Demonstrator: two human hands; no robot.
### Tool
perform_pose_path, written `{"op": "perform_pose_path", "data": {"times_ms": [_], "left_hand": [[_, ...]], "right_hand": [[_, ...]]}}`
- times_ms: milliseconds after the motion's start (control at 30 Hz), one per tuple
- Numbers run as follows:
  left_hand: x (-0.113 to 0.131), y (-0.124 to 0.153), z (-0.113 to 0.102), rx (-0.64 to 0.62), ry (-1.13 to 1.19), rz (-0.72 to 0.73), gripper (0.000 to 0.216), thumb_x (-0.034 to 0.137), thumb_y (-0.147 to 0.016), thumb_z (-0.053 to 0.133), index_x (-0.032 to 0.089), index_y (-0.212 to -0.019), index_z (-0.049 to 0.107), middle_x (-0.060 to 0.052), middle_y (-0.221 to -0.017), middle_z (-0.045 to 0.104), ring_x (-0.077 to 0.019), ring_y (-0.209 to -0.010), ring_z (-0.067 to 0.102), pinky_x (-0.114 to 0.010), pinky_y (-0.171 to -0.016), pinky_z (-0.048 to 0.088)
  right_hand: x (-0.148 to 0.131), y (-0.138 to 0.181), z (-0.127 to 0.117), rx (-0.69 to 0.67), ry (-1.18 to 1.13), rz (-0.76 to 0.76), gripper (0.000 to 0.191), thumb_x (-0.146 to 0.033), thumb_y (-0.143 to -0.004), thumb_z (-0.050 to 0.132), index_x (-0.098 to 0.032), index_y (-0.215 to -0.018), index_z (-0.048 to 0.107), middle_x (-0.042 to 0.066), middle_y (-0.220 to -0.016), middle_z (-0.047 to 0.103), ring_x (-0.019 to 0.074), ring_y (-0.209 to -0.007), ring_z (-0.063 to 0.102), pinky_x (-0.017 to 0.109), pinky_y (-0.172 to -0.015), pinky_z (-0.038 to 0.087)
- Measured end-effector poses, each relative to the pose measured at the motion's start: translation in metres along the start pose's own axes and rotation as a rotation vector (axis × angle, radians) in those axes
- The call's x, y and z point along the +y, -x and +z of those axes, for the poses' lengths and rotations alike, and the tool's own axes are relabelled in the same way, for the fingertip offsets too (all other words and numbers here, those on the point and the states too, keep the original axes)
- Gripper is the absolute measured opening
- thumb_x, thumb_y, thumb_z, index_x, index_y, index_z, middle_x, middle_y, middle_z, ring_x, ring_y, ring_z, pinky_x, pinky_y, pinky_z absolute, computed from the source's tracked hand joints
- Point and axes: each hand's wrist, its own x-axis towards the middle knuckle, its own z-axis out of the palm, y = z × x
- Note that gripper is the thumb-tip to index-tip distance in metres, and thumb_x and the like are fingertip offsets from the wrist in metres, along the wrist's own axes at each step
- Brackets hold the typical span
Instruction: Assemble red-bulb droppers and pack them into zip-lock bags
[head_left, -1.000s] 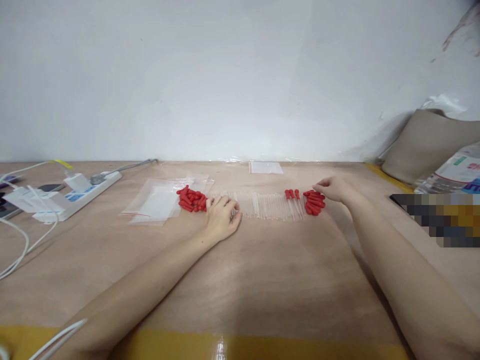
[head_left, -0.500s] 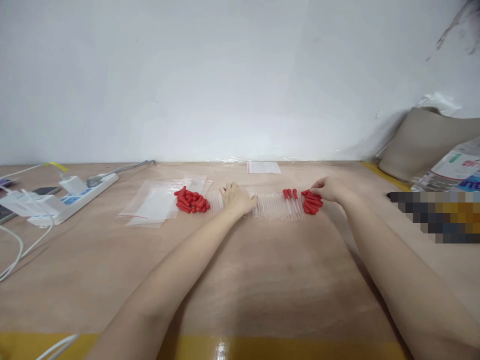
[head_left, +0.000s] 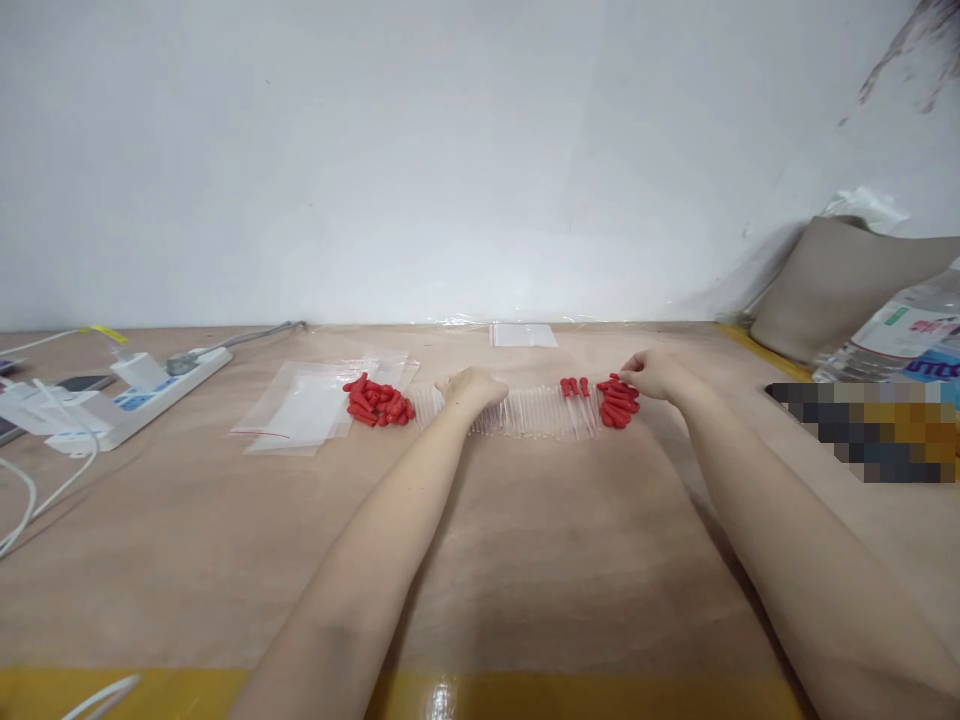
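Observation:
Thin clear glass dropper tubes point(head_left: 534, 412) lie side by side in a long row on the table. My left hand point(head_left: 472, 387) rests over the left part of that row, its thumb and fingers apart; the fingertips are partly hidden. At the row's right end, several tubes carry red rubber bulbs point(head_left: 574, 386) on their far ends. My right hand point(head_left: 651, 375) pinches a red rubber bulb point(head_left: 616, 381) at the top of the right-hand pile point(head_left: 619, 407). A larger heap of red bulbs point(head_left: 377, 401) sits left of the tubes.
Clear zip bags point(head_left: 292, 405) lie left of the heap, and another small bag point(head_left: 523, 336) is by the wall. A white power strip point(head_left: 165, 395) with chargers and cables stands at left. At right are a grey-brown container point(head_left: 814, 290), a plastic bottle point(head_left: 900, 330) and a blurred-out patch.
My left hand has turned slightly, its fingers now lower and less visible. My right hand stays at the right-hand bulbs. The whole view has shifted slightly.

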Motion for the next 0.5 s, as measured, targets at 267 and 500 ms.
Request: {"op": "perform_pose_path", "data": {"times_ms": [267, 500], "left_hand": [[-0.021, 0.037, -0.029, 0.173, 0.15, 0.393, 0.016, 0.03, -0.084, 0.038, 0.017, -0.086, 0.048, -0.005, -0.076, 0.061, -0.0182, -0.069, 0.055, -0.029, -0.061, 0.037], [-0.066, 0.068, 0.0, 0.331, 0.156, 0.73, 0.012, 0.022, -0.088, 0.035, 0.018, -0.088, 0.046, -0.003, -0.082, 0.057, -0.0158, -0.076, 0.051, -0.03, -0.07, 0.036]], "right_hand": [[-0.02, 0.014, -0.009, 0.193, -0.322, -0.108, 0.023, -0.021, -0.073, 0.056, -0.013, -0.093, 0.064, 0.009, -0.087, 0.064, 0.0168, -0.071, 0.058, 0.027, -0.061, 0.045], [-0.069, 0.069, 0.059, 0.378, -0.52, -0.581, 0.019, -0.018, -0.077, 0.047, -0.017, -0.088, 0.063, 0.008, -0.09, 0.053, 0.0173, -0.079, 0.055, 0.032, -0.072, 0.046]]}}
